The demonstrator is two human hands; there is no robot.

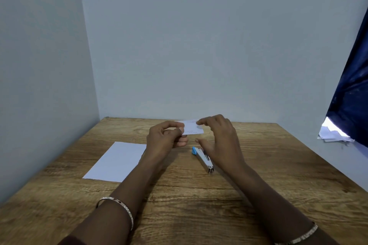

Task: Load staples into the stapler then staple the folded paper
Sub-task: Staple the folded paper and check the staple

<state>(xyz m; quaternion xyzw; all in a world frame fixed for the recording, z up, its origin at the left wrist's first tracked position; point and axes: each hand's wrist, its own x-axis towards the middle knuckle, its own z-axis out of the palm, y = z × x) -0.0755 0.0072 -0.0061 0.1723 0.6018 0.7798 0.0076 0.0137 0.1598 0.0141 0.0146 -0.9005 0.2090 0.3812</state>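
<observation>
At centre frame, left hand (166,138) pinching the left edge of a small white staple box (192,127) between thumb and forefinger, above the wooden table (199,195). Right hand (221,139) just right of it — fingers spread and curved, forefinger tip touching the box's upper right corner, thumb apart below. Directly under that thumb, flat on the table, the stapler (203,159), blue end toward upper left. Left of centre — the folded paper (117,162), lying flat, untouched.

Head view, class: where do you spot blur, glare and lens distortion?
Head view: the small box pinched in the left hand is too soft to read; glare blows out the papers at right; the wide lens bends the curtain.
</observation>
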